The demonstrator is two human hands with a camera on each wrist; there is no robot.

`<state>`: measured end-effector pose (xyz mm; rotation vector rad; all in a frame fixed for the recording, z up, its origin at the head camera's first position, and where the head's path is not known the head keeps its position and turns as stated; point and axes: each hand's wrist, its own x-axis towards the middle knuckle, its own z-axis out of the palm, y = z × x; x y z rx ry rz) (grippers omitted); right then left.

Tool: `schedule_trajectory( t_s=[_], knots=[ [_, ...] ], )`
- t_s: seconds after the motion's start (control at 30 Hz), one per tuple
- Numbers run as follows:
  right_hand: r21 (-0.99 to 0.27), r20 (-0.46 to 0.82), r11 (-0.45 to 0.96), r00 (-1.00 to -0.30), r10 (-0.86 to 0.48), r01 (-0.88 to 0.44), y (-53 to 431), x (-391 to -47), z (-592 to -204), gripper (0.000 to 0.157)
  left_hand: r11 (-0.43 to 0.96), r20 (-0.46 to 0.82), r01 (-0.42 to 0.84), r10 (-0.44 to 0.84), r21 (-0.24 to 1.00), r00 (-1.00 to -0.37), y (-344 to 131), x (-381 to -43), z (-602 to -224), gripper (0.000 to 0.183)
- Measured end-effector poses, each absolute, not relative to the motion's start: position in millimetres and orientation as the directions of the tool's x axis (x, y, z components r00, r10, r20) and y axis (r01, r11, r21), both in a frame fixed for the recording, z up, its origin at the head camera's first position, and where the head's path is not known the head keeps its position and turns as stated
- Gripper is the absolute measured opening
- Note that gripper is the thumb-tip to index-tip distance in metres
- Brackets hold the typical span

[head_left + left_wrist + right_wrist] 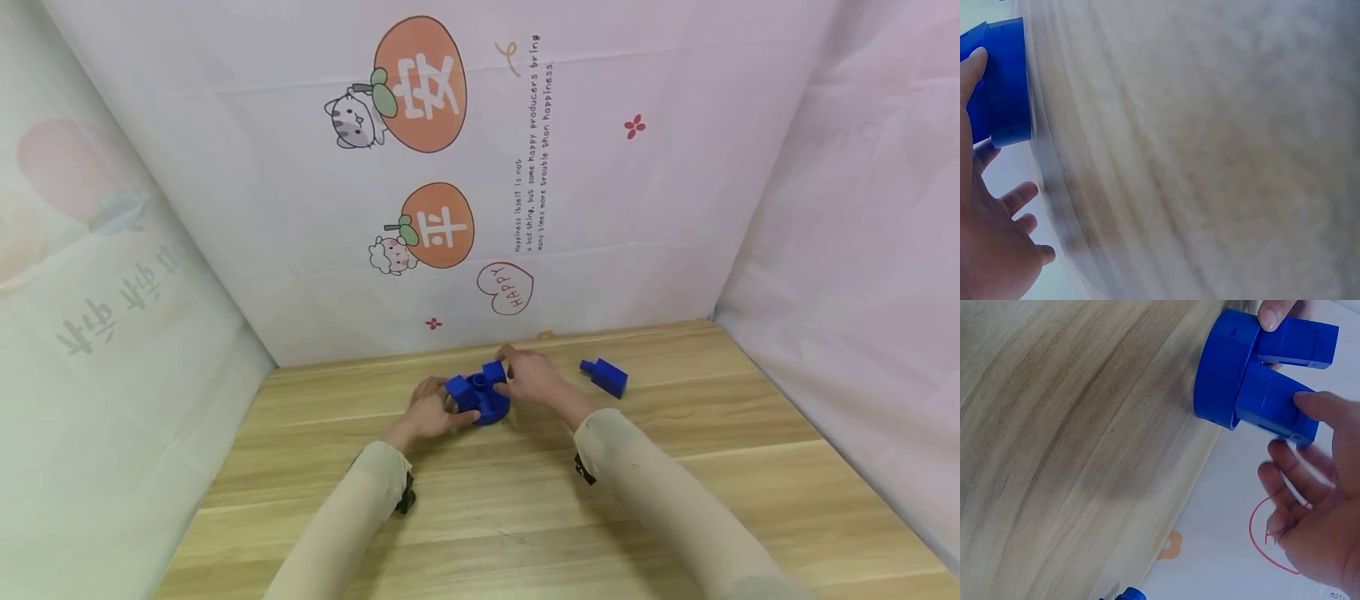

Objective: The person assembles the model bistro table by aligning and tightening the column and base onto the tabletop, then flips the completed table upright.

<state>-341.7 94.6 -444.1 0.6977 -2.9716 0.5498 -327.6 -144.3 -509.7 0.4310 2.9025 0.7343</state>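
Note:
A round blue plastic base (491,410) sits on the table with two blue blocks slotted into it and a short round socket between them. My left hand (431,414) holds the base from the left, its thumb along the near rim beside the left block (459,387). With thumb and fingers, my right hand (534,377) pinches the right block (1275,403). In the right wrist view its other fingers curl loosely below. The left wrist view shows the left thumb against blue plastic (1010,81).
To the right of my right hand lies a separate blue block with a narrow round neck (607,377). A wood-grain table (495,517) runs back to a printed white cloth wall (592,275). More cloth hangs at both sides.

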Motion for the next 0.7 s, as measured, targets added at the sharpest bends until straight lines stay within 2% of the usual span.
schedule_trajectory(
  t_s=[0.13,0.37,0.6,0.7],
  knots=[
    [-0.354,0.121,0.854,-0.924,-0.363,-0.381,96,-342,-444,0.053,0.847,-0.056,0.237,0.298,0.475,-0.953,-144,-327,-509,0.093],
    [-0.378,0.161,0.822,-0.905,-0.395,-0.426,100,-341,-445,0.049,0.849,-0.062,0.24,0.304,0.471,-0.951,-144,-326,-507,0.094],
    [-0.353,0.165,0.806,-0.879,-0.447,-0.475,106,-339,-445,0.06,0.851,-0.059,0.243,0.303,0.466,-0.951,-144,-327,-508,0.096],
    [-0.361,0.174,0.792,-0.87,-0.462,-0.493,109,-339,-445,0.057,0.85,-0.052,0.249,0.306,0.464,-0.951,-144,-327,-508,0.095]
  ],
)
